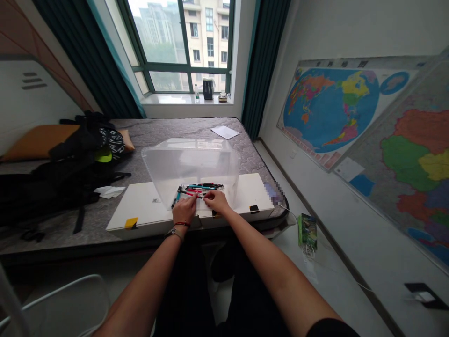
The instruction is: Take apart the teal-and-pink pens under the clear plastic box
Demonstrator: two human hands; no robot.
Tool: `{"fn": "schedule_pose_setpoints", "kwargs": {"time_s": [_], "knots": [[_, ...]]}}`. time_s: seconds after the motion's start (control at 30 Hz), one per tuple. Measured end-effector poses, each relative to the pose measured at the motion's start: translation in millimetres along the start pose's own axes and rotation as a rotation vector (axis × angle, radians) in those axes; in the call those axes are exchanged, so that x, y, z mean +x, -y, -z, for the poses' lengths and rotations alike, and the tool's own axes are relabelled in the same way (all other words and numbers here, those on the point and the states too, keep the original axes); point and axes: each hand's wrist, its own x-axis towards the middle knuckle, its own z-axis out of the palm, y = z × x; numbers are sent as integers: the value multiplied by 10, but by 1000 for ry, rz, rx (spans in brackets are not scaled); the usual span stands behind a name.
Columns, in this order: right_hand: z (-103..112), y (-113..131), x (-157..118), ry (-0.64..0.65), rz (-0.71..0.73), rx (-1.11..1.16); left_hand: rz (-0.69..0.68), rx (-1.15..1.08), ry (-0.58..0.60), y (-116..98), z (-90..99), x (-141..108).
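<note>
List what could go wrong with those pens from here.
The loose pens lie in a heap on a white box, so a nudge from the left hand or right hand could send them rolling. The box sits at the front edge of the mattress, so any stray pen might drop off. The clear plastic tub stands right behind them and might tip if bumped.

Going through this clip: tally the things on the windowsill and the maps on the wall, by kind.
Bottle: 1
Black jug: 1
Small round container: 1
Wall maps: 2
Total: 5
</note>
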Motion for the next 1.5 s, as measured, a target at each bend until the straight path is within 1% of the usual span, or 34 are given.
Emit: {"fn": "schedule_pose_setpoints", "kwargs": {"time_s": [0.27, 0.47, 0.6, 0.73, 0.87, 1.0, 1.2, 1.33, 1.5], "knots": [[-6, -47, 19, -14, 19, -8, 10, -13, 17, 5, 7, 0], [-32, -81, 30, 0, 56, -11, 15, -29, 19, 17, -9, -2], [-32, -64, 28, -8, 34, 25, 0, -16, 15, 5, 8, 0], [-34, -58, 37, -21, -11, 137, -17, -11, 7, -15, 29, 2], [-54, -67, 59, -49, -71, 300, -32, -2, -8, -17, 15, 5], [-66, -61, 78, -31, -121, 461, -49, 6, -16, -4, -14, 3], [-73, -56, 83, -46, -147, 610, -74, 32, -35, 3, -21, 1], [-69, -58, 89, -50, -149, 618, -85, 33, -26, -3, -10, 13], [-76, -47, 99, -51, -159, 514, -97, 35, -22, -2, -8, 19]]}}
